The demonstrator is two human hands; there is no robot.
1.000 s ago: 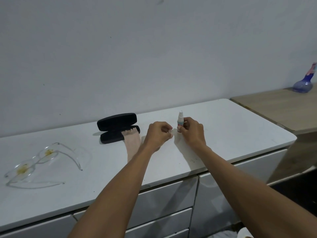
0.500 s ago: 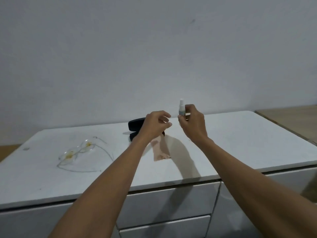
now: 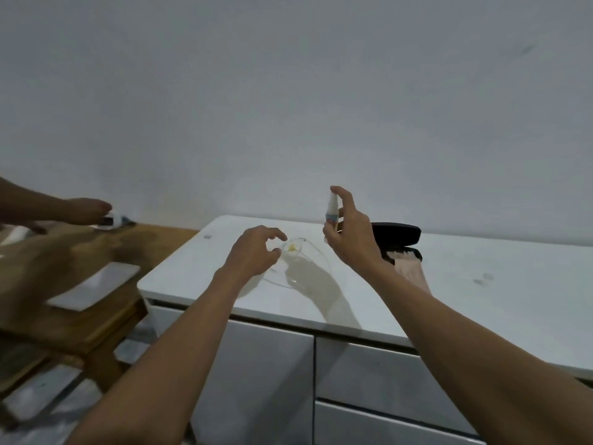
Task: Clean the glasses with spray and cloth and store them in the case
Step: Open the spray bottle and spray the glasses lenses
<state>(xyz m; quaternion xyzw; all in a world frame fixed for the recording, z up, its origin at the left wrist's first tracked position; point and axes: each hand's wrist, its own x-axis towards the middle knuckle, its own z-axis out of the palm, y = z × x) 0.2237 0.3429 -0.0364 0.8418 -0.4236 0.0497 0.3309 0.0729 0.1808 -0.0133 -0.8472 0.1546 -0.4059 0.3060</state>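
Note:
Clear glasses point(image 3: 296, 252) with yellow smudges on the lenses lie on the white cabinet top point(image 3: 449, 284). My left hand point(image 3: 256, 252) hovers right over their near lens, fingers spread and curled, holding nothing. My right hand point(image 3: 349, 236) holds a small white spray bottle point(image 3: 332, 210) upright above the counter, with the index finger over its top. Behind that hand the black glasses case point(image 3: 398, 239) stands open, and a pink cloth point(image 3: 409, 271) hangs out of it onto the counter.
A wooden table point(image 3: 80, 268) stands to the left with a white slab point(image 3: 96, 284) on it. Another person's hand point(image 3: 86, 210) reaches over its far edge. Grey drawers point(image 3: 369, 380) sit below the cabinet top. Small clear specks point(image 3: 483, 279) lie on the right.
The view has swung left. My left hand moved away from the bottle and down to the glasses. My right hand lifted the spray bottle higher, finger on top.

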